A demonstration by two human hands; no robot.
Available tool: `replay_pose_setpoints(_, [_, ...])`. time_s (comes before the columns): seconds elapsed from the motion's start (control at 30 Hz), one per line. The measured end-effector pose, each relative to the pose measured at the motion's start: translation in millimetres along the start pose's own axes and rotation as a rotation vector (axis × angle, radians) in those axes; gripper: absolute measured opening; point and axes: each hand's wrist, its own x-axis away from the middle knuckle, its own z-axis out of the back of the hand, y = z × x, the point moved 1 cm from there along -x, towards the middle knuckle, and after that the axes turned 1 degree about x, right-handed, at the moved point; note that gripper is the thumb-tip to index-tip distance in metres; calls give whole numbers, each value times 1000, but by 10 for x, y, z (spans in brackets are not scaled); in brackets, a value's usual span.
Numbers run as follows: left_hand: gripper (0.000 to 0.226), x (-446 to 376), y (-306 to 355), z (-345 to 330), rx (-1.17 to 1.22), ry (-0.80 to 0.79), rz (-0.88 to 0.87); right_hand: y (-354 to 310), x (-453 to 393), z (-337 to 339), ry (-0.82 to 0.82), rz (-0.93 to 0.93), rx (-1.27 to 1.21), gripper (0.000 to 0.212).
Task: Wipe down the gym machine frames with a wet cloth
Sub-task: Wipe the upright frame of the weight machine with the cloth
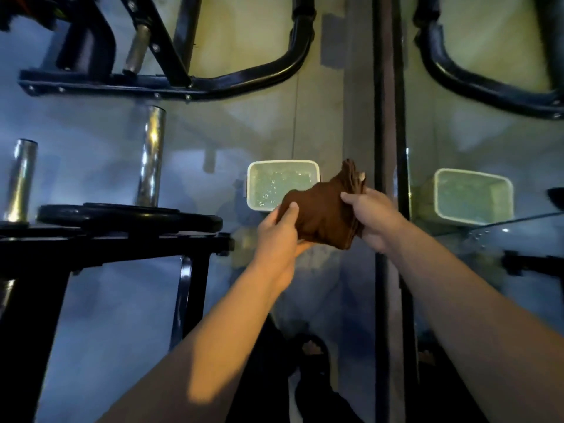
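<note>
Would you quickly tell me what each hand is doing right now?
Left hand: grips the left side of the brown cloth.
Right hand: grips the cloth's right side.

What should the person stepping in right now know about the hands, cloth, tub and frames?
Left hand and right hand both grip the folded brown cloth, held above the floor near the white tub of water. The cloth touches no machine. Black frame ahead and weight-plate rack on the left remain to wipe; whether any is already done can't be told.
</note>
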Motion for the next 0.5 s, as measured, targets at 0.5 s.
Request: replay_pose_setpoints(0.5, [82,1958,779,613,5,-61,204,-345,1868,-277,-444,-151,0,47])
